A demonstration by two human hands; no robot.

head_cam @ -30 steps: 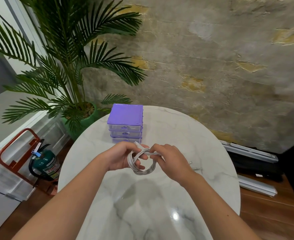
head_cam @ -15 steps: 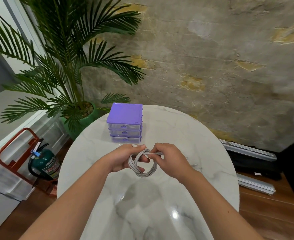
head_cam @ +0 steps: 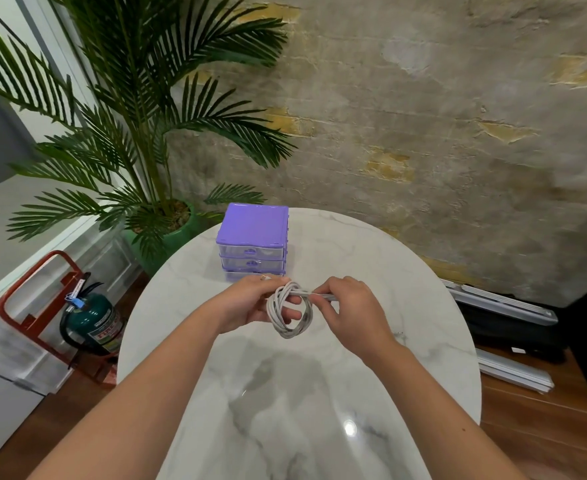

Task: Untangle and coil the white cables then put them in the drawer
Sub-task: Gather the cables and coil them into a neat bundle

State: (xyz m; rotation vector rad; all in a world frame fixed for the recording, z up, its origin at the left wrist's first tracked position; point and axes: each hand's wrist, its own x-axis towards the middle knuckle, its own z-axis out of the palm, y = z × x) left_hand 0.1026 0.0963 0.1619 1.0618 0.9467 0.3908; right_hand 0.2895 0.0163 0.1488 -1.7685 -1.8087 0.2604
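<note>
Filling the lower middle of the frame, a round marble table is being used as the work surface. A potted palm is being shown at upper left, a green fire extinguisher at left. A purple drawer unit is being kept at the table's far edge, its drawers closed. Just below it, at centre, the left hand is being curled through a coiled white cable, gripping it, while the cable's loose end is being pinched by the right hand.
</note>
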